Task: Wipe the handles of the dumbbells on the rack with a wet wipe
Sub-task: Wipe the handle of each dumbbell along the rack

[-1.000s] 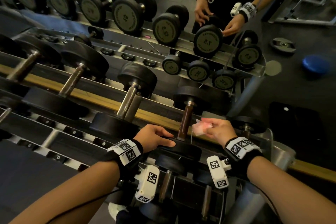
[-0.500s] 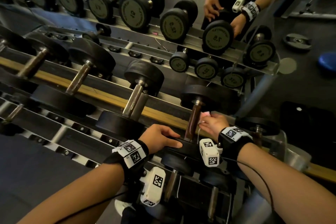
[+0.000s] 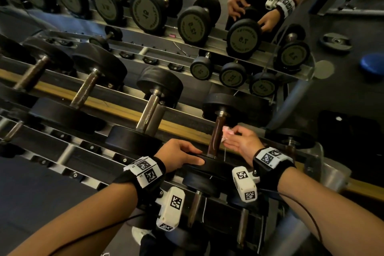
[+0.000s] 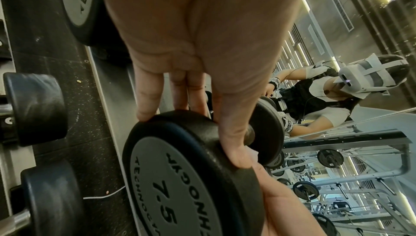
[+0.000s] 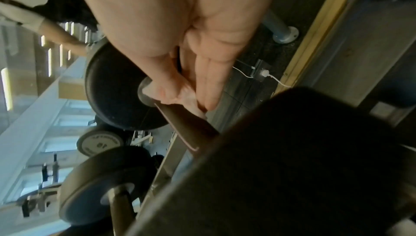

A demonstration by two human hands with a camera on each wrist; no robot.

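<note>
A black 7.5 dumbbell lies on the top rail of the rack [image 3: 116, 108], its brown handle [image 3: 216, 135] running away from me. My left hand [image 3: 178, 157] grips the rim of its near weight head [image 3: 207, 165], fingers curled over the top edge [image 4: 234, 143]. My right hand [image 3: 239, 139] pinches a pale pink wet wipe [image 3: 226, 133] and presses it against the right side of the handle near its far end [image 5: 178, 95]. The wipe is crumpled between thumb and fingers.
More dumbbells [image 3: 149, 110] with metal handles lie to the left on the same rail. A mirror behind the rack reflects the weights and my own hands [image 3: 249, 16]. Smaller dumbbells [image 3: 195, 206] sit on the lower tier below my wrists.
My right hand has moved left and forward, bringing the wipe from beside the handle into contact with it. The left hand has stayed on the near weight head.
</note>
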